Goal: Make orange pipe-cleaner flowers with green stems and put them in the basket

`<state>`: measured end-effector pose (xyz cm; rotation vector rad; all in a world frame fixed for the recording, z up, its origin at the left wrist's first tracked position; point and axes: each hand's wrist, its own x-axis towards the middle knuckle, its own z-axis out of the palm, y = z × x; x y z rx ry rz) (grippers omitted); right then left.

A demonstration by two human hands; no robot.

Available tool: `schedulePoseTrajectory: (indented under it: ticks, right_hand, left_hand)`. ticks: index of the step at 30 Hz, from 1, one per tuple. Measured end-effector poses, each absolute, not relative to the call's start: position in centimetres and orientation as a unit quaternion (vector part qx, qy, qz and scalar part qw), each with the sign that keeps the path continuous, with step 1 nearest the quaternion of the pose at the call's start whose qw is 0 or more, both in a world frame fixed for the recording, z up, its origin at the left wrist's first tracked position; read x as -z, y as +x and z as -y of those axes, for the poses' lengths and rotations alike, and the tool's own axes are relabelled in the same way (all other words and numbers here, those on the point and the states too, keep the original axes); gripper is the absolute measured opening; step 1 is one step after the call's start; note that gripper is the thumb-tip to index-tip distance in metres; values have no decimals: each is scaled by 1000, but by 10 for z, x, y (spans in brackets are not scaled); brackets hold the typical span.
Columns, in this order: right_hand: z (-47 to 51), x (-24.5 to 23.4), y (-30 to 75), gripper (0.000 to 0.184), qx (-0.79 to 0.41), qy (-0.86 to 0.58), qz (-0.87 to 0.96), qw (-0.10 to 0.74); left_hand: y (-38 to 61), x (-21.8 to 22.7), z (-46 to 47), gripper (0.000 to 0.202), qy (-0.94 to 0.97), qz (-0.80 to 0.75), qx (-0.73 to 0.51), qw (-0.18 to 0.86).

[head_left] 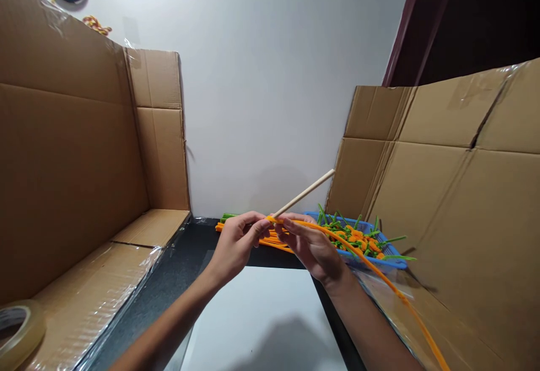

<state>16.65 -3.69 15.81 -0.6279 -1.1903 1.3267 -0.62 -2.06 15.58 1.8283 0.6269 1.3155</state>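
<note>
Left hand [237, 247] and right hand [311, 247] pinch narrowly an orange pipe cleaner [371, 265] over a black-edged table [261, 317] between cardboard sheets [71, 152]

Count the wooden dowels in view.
1: a wooden dowel, its lower end at the left hand and right hand, beside an orange pipe cleaner. More could be hidden among the pipe cleaners in the blue plastic basket.

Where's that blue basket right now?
In the head view, the blue plastic basket sits right of centre, just beyond the right hand, beside the cardboard sheet standing on the right.
</note>
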Motion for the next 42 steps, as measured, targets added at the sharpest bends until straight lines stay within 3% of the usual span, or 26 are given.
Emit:
schedulePoseTrajectory:
  ticks: [3,6,11,18,22,26,34,37,42]
  right_hand:
    - [33,-156,174,19,-635,-257,500,530]
    - [28,-154,184,20,-649,-297,534,454]
    - [24,-153,189,21,-536,-374,639,406]
    - [28,-155,171,31,-357,-460,672,457]
    - [37,-159,166,21,-260,-464,684,499]
    - [45,-162,163,13,-210,-460,666,548]
    - [31,-152,157,30,-223,-416,581,663]
    - [30,-150,155,25,-214,-437,599,636]
    - [34,-149,154,19,-195,-423,633,618]
  left_hand:
    - [-14,-162,19,37,790,-207,-459,350]
    - [-28,-170,16,30,888,-183,-355,227]
    - [-39,-163,9,23,939,-208,-258,93]
    - [-18,-137,-3,24,930,-275,-239,-39]
    - [-12,-133,-9,24,902,-315,-296,-3]
    - [-5,-132,-6,36,836,-362,-389,136]
    - [7,-132,3,46,717,-327,-471,396]
    - [6,-134,5,47,704,-323,-485,406]
    - [3,-143,14,43,725,-357,-498,316]
